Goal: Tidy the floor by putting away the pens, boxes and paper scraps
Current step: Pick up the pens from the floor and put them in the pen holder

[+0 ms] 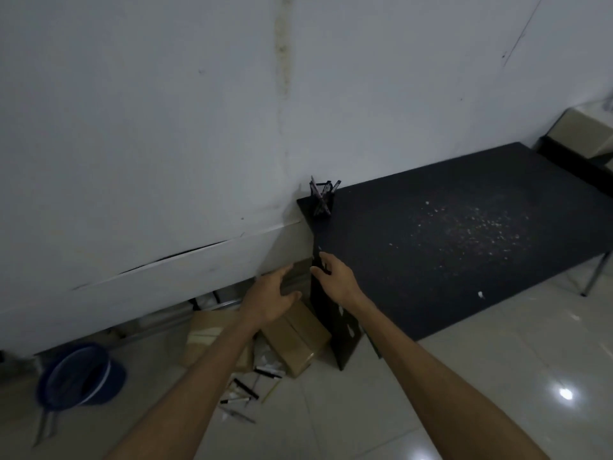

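Note:
My right hand is at the left edge of the black table, its fingers curled around what looks like a few dark pens. Spread open, my left hand hovers above the cardboard boxes on the floor beside the table's side panel. Several pens lie loose on the tiles below the boxes, with white paper scraps between them. At the table's far left corner a dark pen holder stands against the wall with pens in it.
A blue bucket sits on the floor at the left by the wall. White specks are scattered over the tabletop. A beige box stands behind the table's far end. Glossy floor tiles extend to the right.

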